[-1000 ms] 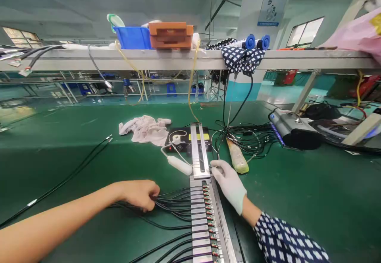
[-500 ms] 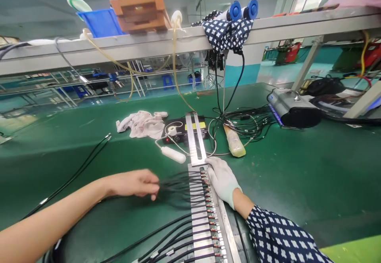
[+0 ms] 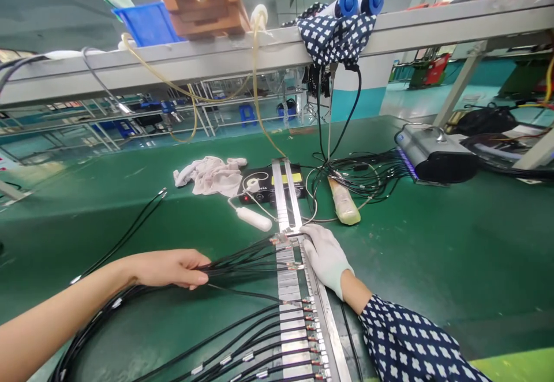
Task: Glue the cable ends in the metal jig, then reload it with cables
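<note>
My bare left hand (image 3: pixel 179 268) is closed round a bundle of black cables (image 3: pixel 238 258), left of a long metal fixture (image 3: pixel 288 284). The tipped ends of the bundle lie over the fixture's upper part, out of its slots. More black cables (image 3: pixel 259 336) run across the lower part, their tips in the slotted strip. My right hand (image 3: pixel 326 258), in a white glove, rests on the fixture's upper right edge with its fingers together; whether anything is under the fingertips is hidden.
Behind the fixture lie a black device (image 3: pixel 259 188), a white cloth (image 3: pixel 212 175), a white stick-like tool (image 3: pixel 254 219) and a wrapped handle (image 3: pixel 345 203). A silver machine (image 3: pixel 437 154) and tangled cables stand at right. A shelf rail (image 3: pixel 208 62) spans above.
My left hand has moved left with the bundle. The bundle's ends have come out of the upper slots and now lie across the metal. My gloved right hand stays in place.
</note>
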`<state>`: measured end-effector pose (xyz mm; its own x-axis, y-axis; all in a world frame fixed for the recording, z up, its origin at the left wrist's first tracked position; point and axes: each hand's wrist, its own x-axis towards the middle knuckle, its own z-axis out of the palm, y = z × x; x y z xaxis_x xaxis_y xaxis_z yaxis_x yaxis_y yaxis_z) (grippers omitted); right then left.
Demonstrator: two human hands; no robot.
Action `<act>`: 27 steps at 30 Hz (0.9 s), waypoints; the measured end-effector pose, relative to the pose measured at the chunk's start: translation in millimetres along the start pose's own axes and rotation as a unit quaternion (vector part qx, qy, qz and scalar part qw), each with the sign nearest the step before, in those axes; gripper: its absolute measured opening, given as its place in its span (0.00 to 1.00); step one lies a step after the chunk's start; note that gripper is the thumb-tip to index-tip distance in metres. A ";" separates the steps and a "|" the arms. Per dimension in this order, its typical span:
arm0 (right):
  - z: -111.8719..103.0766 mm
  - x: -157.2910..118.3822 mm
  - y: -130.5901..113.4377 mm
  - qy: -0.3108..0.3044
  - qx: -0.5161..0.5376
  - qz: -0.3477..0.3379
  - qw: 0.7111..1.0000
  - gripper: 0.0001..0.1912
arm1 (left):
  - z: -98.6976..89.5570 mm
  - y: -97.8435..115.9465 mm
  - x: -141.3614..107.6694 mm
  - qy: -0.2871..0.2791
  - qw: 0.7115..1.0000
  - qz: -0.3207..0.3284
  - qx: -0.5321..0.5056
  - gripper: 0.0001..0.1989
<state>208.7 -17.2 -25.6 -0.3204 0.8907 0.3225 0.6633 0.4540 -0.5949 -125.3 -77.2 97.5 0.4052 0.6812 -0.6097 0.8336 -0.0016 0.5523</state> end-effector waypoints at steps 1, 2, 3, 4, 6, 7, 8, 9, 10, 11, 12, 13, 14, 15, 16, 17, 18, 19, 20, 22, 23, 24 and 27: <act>0.1 0.1 0.0 0.002 -0.001 0.001 1.000 0.18 | 0.8 -3.9 1.2 0.036 0.999 -0.016 0.037 0.24; 0.2 0.2 0.1 0.003 -0.002 0.001 1.000 0.18 | 2.8 -7.4 3.5 0.076 0.994 -0.030 0.071 0.23; 0.2 0.4 0.2 0.004 -0.003 0.001 1.000 0.18 | 6.4 -10.2 6.5 0.115 0.988 -0.041 0.094 0.23; 0.3 0.5 0.3 0.004 -0.004 0.001 1.000 0.18 | 12.2 -12.1 9.2 0.149 0.982 -0.049 0.104 0.22; 0.2 0.5 0.6 0.003 -0.007 0.001 1.000 0.18 | 32.2 -12.9 11.6 0.228 0.963 -0.061 0.132 0.21; 0.1 0.4 0.8 0.002 -0.009 0.002 1.000 0.18 | 47.0 -12.1 10.2 0.271 0.947 -0.065 0.158 0.21; -0.1 0.2 1.0 0.000 -0.011 0.003 1.000 0.18 | 64.8 -10.8 6.8 0.302 0.933 -0.062 0.185 0.22; -0.3 0.0 1.2 -0.002 -0.012 0.004 1.000 0.18 | 84.7 -8.9 1.6 0.317 0.924 -0.056 0.205 0.25; -0.4 -0.1 1.3 -0.005 -0.013 0.006 1.000 0.18 | 105.7 -6.1 -4.8 0.314 0.923 -0.048 0.219 0.31; -0.5 -0.3 1.4 -0.007 -0.014 0.008 1.000 0.18 | 126.2 -2.4 -11.7 0.287 0.933 -0.039 0.212 0.38; -0.6 -0.3 1.6 -0.009 -0.014 0.009 1.000 0.18 | 144.8 2.5 -18.2 0.257 0.945 -0.042 0.197 0.43; -0.5 -0.2 1.7 -0.012 -0.014 0.011 1.000 0.18 | 160.1 8.3 -23.5 0.234 0.954 -0.048 0.182 0.43; -0.4 -0.1 1.9 -0.014 -0.014 0.012 1.000 0.18 | 171.2 14.9 -27.1 0.215 0.961 -0.061 0.165 0.39; -0.3 0.2 2.1 -0.017 -0.014 0.013 1.000 0.18 | 177.8 21.5 -28.8 0.199 0.966 -0.076 0.148 0.31; -0.2 0.5 2.2 -0.019 -0.013 0.013 1.000 0.18 | 180.3 27.6 -28.8 0.183 0.970 -0.088 0.131 0.21; -0.3 0.8 2.2 -0.021 -0.013 0.014 1.000 0.18 | 179.4 32.8 -27.4 0.172 0.973 -0.096 0.117 0.13; -0.5 1.1 2.1 -0.023 -0.014 0.014 1.000 0.18 | 176.5 36.8 -25.5 0.166 0.975 -0.097 0.108 0.09; -0.8 1.2 1.7 -0.024 -0.014 0.014 0.999 0.18 | 172.5 39.4 -23.5 0.166 0.976 -0.093 0.105 0.07; -1.3 1.2 1.3 -0.025 -0.015 0.015 0.999 0.18 | 168.5 40.9 -22.1 0.174 0.976 -0.081 0.104 0.06; -2.4 1.0 0.2 -0.024 -0.017 0.015 0.999 0.18 | 162.2 41.2 -21.7 0.200 0.973 -0.059 0.095 0.08; -2.9 0.9 -0.4 -0.023 -0.018 0.016 0.999 0.18 | 160.1 40.8 -22.7 0.203 0.974 -0.062 0.073 0.08; -3.2 0.7 -0.9 -0.021 -0.018 0.017 0.999 0.18 | 158.3 40.6 -24.1 0.186 0.979 -0.074 0.035 0.07; -3.7 0.5 -2.0 -0.019 -0.018 0.021 0.999 0.18 | 151.0 44.2 -27.7 0.029 0.979 -0.132 -0.153 0.08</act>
<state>209.7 -17.8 -21.5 -0.3165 0.9094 0.2700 0.6999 0.4160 -0.5806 -43.0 -206.6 52.9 0.1612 0.6687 -0.7258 0.7508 0.3942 0.5300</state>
